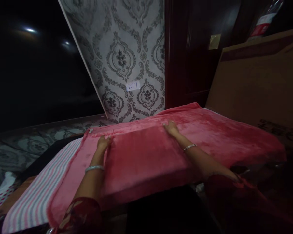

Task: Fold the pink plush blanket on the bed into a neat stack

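Observation:
A pink-red plush blanket (146,156) lies spread over a raised surface, with a fold running across it. My left hand (104,143) is closed on the blanket near its left side, thumb and fingers pinching the folded layer. Farther right, my right hand (171,127) grips the same folded edge. A bracelet circles each wrist. Under the blanket's left end, a striped pink, grey and white cloth (45,185) shows. The ends of the fingers are partly sunk in the plush and hard to see.
A large dark television screen (39,65) stands at the left. Behind is a patterned wall (136,42) with a paper label (133,85) reading 277. On the right, a big cardboard box (258,84) has a bottle (263,24) on top. Spotted fabric (1,198) lies at lower left.

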Action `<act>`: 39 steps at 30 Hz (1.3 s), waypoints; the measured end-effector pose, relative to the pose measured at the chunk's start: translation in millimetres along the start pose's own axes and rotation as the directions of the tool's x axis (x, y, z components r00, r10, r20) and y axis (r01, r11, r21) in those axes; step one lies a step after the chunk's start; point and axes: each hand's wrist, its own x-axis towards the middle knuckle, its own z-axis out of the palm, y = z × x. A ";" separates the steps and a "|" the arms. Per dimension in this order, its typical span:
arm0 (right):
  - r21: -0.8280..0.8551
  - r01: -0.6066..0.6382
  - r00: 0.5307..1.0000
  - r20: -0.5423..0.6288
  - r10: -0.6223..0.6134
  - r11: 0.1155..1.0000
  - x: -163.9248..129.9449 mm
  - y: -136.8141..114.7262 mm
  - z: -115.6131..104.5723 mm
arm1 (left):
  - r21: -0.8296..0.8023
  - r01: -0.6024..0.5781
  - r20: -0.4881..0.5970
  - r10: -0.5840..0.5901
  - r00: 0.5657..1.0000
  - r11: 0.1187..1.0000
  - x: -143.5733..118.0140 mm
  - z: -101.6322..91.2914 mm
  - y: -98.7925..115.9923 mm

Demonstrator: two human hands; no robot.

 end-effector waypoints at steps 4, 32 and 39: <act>-0.105 0.149 0.986 0.093 -0.140 0.983 -34.9 -13.1 33.8 | 0.116 -0.122 0.089 0.112 0.990 0.986 -22.4 31.6 4.4; -0.309 0.475 0.867 0.326 -0.378 0.824 -18.1 -35.3 64.8 | 0.629 -0.252 0.165 0.191 0.968 0.736 -48.2 69.8 -20.8; -0.370 0.211 0.976 0.136 -0.172 0.905 6.7 7.0 73.1 | 0.617 -0.250 0.158 0.194 0.968 0.746 -45.9 69.7 -24.6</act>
